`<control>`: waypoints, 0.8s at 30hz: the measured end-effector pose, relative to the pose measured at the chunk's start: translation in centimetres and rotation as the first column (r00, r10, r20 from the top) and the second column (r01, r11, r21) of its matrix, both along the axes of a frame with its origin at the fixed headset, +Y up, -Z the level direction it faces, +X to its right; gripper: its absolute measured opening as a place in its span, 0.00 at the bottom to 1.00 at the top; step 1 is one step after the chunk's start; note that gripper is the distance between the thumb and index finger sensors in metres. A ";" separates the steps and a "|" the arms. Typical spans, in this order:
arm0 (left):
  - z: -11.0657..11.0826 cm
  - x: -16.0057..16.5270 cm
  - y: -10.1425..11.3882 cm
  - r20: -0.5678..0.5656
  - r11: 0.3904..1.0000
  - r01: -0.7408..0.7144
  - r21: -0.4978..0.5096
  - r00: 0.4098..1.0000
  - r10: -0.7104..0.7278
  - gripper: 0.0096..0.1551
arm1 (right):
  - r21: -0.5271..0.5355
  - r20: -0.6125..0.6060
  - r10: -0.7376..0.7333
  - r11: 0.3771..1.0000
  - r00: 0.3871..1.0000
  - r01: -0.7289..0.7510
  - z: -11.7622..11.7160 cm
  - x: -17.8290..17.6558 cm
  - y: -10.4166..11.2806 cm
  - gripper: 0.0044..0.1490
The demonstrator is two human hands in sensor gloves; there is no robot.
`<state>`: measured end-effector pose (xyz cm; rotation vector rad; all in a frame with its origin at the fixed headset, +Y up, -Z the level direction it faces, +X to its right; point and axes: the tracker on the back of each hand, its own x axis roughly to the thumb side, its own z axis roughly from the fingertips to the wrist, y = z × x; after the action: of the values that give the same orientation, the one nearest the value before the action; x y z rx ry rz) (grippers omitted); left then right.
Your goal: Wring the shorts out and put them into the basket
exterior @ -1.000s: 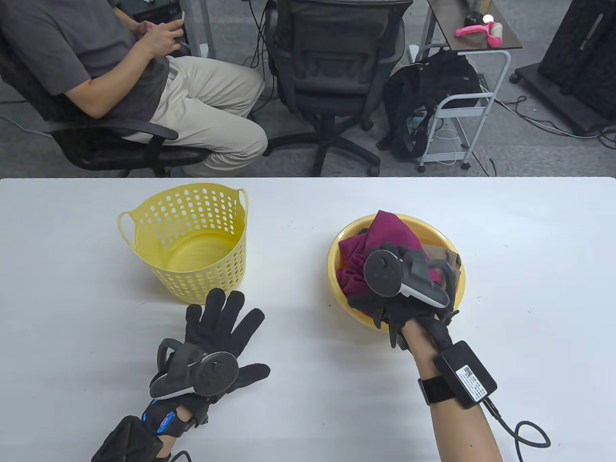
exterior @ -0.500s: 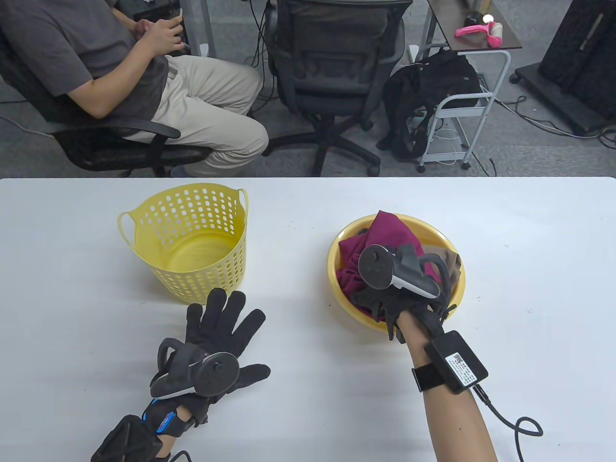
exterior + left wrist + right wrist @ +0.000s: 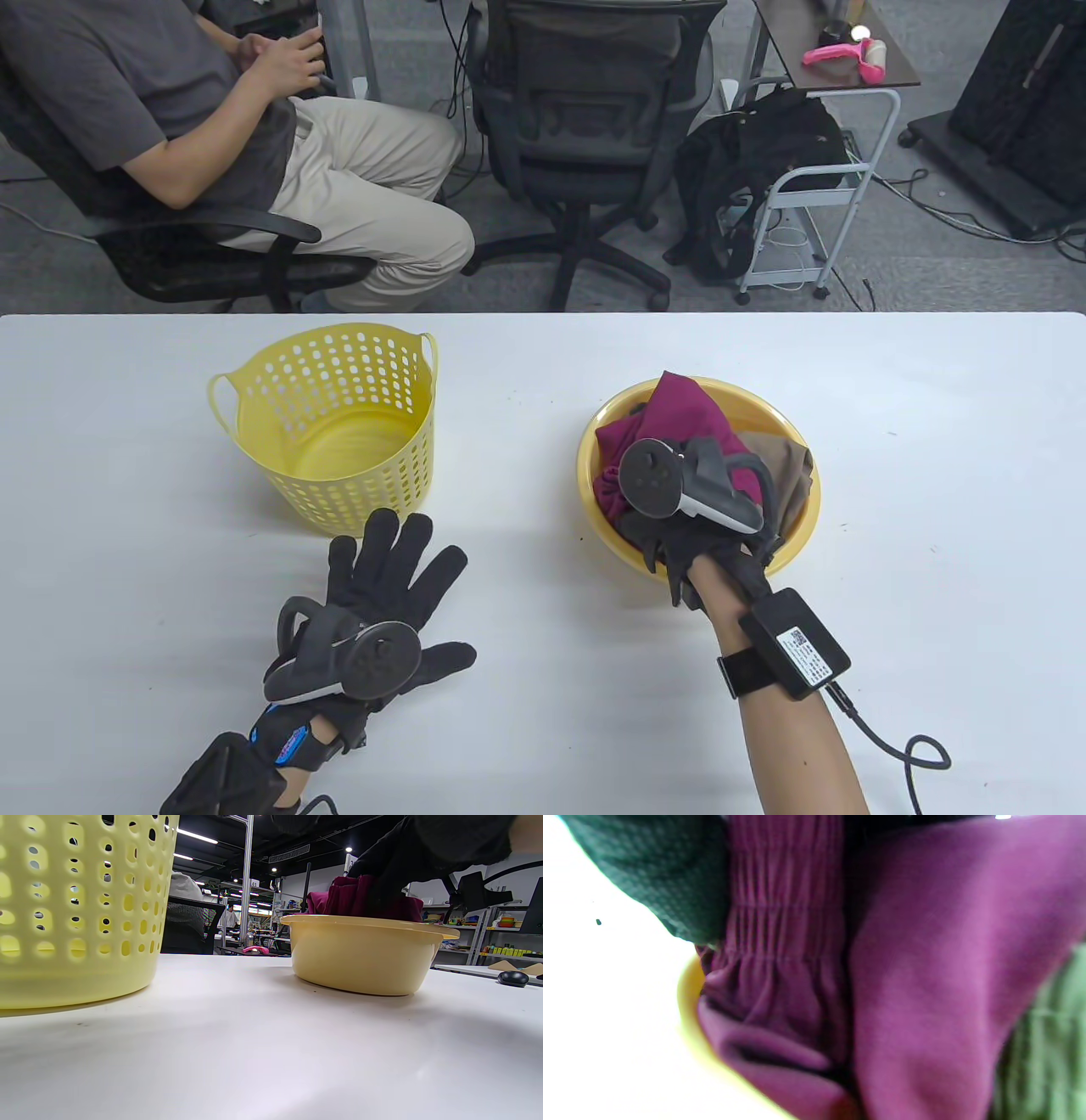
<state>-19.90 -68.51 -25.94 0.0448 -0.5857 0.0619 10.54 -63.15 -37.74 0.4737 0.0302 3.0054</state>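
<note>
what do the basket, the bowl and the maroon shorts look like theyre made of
Basket: looks like pale yellow moulded plastic, matt, with punched round holes and moulded loop handles.
Bowl: apparently smooth yellow plastic with a slight sheen and a rolled rim.
Shorts: soft maroon woven or knit fabric, matt; the gathered ribbing suggests an elastic waistband. Whether it is cotton or synthetic cannot be told.

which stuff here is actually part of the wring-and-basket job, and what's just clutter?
In the job:
- maroon shorts, in the yellow basin
- yellow basket, nothing inside
- right hand, on the shorts
- left hand, flat on the table

Lying about:
- brown garment in the basin
- office chair
- cart
</note>
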 end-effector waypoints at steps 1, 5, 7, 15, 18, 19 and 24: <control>0.0 0.0 0.0 0.000 1.000 -0.001 0.000 1.000 0.001 0.59 | 0.002 0.004 -0.020 1.000 1.000 0.020 0.0 0.1 0.3 0.42; 0.0 0.0 0.0 -0.001 1.000 -0.003 0.000 1.000 0.003 0.59 | -0.011 0.012 -0.104 0.995 0.995 0.104 0.1 0.6 1.2 0.41; 0.0 0.0 0.0 -0.001 1.000 -0.003 0.000 1.000 0.003 0.59 | -0.013 0.014 -0.135 0.991 0.991 0.135 0.2 0.7 1.6 0.41; 0.0 -0.1 0.1 0.001 1.000 -0.004 0.004 1.000 0.004 0.59 | -0.027 0.011 -0.247 0.969 0.969 0.247 0.5 0.9 3.2 0.40; 0.0 -0.1 0.1 0.001 1.000 -0.005 0.006 1.000 0.005 0.59 | -0.026 0.013 -0.276 0.961 0.961 0.276 0.6 0.9 4.0 0.40; 0.0 -0.1 0.1 0.001 1.000 -0.005 0.006 1.000 0.005 0.58 | -0.026 0.013 -0.285 0.958 0.959 0.285 0.7 0.9 4.2 0.40; 0.0 -0.2 0.2 0.001 1.000 -0.013 0.012 1.000 0.013 0.58 | -0.034 0.015 -0.368 0.929 0.930 0.369 0.9 1.1 5.4 0.39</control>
<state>-20.08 -68.32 -25.90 0.0606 -0.5870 0.0710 11.64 -57.70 -36.84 0.4094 -0.0054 2.6324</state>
